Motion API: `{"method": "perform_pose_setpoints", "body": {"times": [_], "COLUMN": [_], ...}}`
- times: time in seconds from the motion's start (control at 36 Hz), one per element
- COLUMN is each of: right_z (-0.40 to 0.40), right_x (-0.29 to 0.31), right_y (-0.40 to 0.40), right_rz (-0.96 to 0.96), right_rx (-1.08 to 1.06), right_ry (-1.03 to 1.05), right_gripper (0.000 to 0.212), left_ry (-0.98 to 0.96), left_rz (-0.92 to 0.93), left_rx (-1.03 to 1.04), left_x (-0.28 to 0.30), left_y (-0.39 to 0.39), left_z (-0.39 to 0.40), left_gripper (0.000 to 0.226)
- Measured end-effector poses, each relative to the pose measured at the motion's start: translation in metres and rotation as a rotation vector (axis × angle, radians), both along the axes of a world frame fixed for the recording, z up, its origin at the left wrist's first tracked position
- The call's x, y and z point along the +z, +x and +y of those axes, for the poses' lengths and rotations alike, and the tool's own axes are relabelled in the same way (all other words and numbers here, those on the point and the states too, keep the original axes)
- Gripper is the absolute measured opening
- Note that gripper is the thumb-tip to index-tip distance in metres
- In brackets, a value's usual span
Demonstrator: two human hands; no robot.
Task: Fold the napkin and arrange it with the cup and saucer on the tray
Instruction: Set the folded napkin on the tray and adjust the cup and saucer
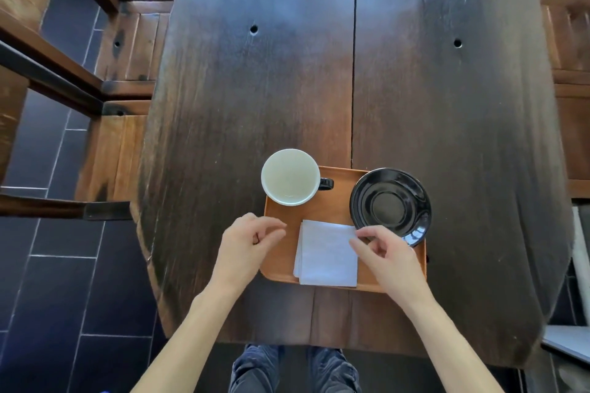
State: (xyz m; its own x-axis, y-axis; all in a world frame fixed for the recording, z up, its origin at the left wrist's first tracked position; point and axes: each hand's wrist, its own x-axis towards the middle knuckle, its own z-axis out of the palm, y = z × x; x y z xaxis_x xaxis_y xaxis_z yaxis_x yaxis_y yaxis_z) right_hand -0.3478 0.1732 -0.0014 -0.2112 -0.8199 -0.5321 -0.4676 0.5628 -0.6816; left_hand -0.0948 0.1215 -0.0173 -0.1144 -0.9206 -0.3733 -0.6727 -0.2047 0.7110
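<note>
Now the folded napkin point(327, 254) lies on the tray point(281, 252) – light, soft, best pinched at a corner. Right hand point(388, 257) fingers touch its far corner, loosely curled; left hand point(245, 244) holds nothing. Cup point(290, 177) and saucer point(390, 205) are hard, fragile – grip by handle and rim.

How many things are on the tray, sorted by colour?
White: 2, the cup and the napkin
Black: 1, the saucer
Total: 3 on the brown tray
</note>
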Motion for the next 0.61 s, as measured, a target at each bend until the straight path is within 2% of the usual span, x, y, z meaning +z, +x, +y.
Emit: {"method": "perform_pose_setpoints", "body": {"times": [0.03,0.17,0.33,0.42,0.53,0.61], "right_z": [-0.007,-0.048,-0.081,-0.089,-0.095,-0.095], "right_x": [0.005,0.021,0.023,0.017,0.011,0.005], "right_y": [0.0,0.011,0.038,0.051,0.064,0.068], "right_rz": [0.001,0.005,0.005,0.093,0.27,0.327], "right_rx": [-0.006,0.038,0.093,0.122,0.204,0.233], "right_ry": [-0.017,-0.057,-0.06,-0.004,0.075,0.068], "right_gripper": [0.007,0.028,0.04,0.046,0.053,0.054], "left_ry": [-0.005,-0.087,-0.044,0.013,0.027,0.038], "left_rz": [0.041,0.011,-0.171,-0.231,-0.235,-0.227], "left_rx": [0.066,0.183,0.06,-0.029,-0.091,-0.129], "left_x": [0.004,0.015,0.011,0.01,0.009,0.008], "left_y": [0.002,0.009,0.01,0.009,0.009,0.009], "left_z": [-0.005,-0.034,-0.074,-0.088,-0.098,-0.102], "left_gripper": [0.006,0.03,0.029,0.032,0.032,0.029]}}
